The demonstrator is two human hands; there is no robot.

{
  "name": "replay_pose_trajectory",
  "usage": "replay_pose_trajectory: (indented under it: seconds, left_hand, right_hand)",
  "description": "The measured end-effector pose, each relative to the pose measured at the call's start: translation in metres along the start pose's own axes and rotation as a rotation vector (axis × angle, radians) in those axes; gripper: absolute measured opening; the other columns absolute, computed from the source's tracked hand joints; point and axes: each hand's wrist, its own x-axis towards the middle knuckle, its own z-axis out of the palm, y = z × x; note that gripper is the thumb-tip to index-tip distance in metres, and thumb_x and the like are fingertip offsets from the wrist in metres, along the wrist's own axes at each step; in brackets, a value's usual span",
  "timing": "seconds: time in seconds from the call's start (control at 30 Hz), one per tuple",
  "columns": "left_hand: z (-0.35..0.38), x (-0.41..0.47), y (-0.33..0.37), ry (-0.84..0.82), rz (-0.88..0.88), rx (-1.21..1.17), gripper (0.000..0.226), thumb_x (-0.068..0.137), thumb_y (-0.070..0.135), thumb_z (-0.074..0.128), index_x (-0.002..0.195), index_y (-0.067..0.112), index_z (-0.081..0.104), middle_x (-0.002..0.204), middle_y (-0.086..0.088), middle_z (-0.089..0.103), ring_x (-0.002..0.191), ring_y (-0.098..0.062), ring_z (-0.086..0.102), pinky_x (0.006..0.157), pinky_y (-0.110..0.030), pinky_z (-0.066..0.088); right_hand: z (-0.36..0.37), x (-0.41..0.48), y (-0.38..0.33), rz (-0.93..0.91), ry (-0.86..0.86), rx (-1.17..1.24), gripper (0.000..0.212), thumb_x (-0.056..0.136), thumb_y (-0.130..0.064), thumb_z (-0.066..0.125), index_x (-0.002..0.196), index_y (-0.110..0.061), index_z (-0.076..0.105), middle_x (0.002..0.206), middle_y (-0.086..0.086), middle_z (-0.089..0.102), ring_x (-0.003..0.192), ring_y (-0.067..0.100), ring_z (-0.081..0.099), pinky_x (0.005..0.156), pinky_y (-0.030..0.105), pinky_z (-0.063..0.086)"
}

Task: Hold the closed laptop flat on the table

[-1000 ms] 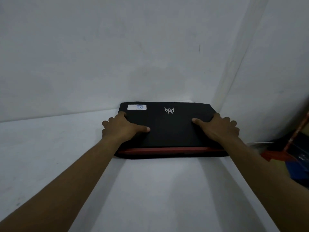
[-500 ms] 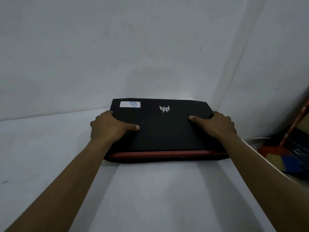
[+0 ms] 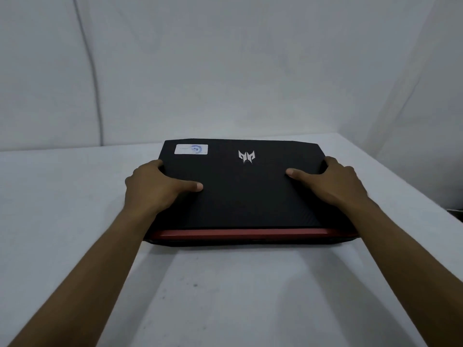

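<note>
Worktop point(image 3: 75, 221) of plain white stretches from the lower edge to a pale wall point(image 3: 225, 58), where a thin dark cable point(image 3: 94, 78) runs down on the left side. A dark sliver of clutter shows past the worktop's right edge, too small to make out. A closed black laptop point(image 3: 245, 196) lies flat on the worktop toward its far right part, lid up, with a red strip point(image 3: 240, 232) along its near edge. A silver logo point(image 3: 246, 156) sits near the lid's far edge, and a white sticker point(image 3: 191, 149) marks the far left corner. Nothing lies between the camera and the laptop except the person's two bare forearms, which reach in from the lower corners.

The left hand point(image 3: 152, 186) grips the laptop's left side, thumb laid flat across the lid and fingers curled over the edge, out of view. The right hand point(image 3: 333, 181) grips the right side the same way, thumb pointing inward on the lid, fingers wrapped around the far right corner.
</note>
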Motion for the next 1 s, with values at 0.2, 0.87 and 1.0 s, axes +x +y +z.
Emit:
replay_pose_trajectory:
  seconds: [0.2,0.87,1.0]
  left_hand:
    - [-0.057,-0.026,-0.043,0.057,-0.069,0.0,0.062,0.045,0.048,0.093,0.098,0.028,0.066,0.099,0.006,0.068,0.1,-0.026,0.066,0.092,-0.045,0.053]
    - [-0.114,-0.056,-0.114,0.093,-0.211,0.096,0.067,0.056,0.052,0.089,0.11,0.025,0.063,0.106,0.006,0.06,0.111,-0.024,0.057,0.088,-0.036,0.045]
    - [-0.11,-0.068,-0.115,0.119,-0.172,0.212,0.08,0.063,0.062,0.08,0.13,0.024,0.058,0.133,-0.003,0.061,0.13,-0.03,0.047,0.094,-0.041,0.044]
  right_hand:
    - [0.033,-0.043,-0.032,-0.098,-0.079,-0.018,0.115,0.047,-0.099,0.055,0.138,-0.029,0.048,0.125,0.005,0.059,0.111,0.031,0.061,0.093,0.05,0.052]
    - [0.095,-0.092,-0.067,-0.272,-0.092,-0.353,0.104,0.065,-0.099,0.034,0.133,-0.021,0.049,0.116,0.01,0.06,0.107,0.035,0.059,0.077,0.042,0.045]
    - [0.094,-0.089,-0.071,-0.357,-0.058,-0.484,0.097,0.072,-0.095,0.029,0.132,-0.022,0.053,0.123,0.013,0.058,0.121,0.035,0.047,0.076,0.042,0.037]
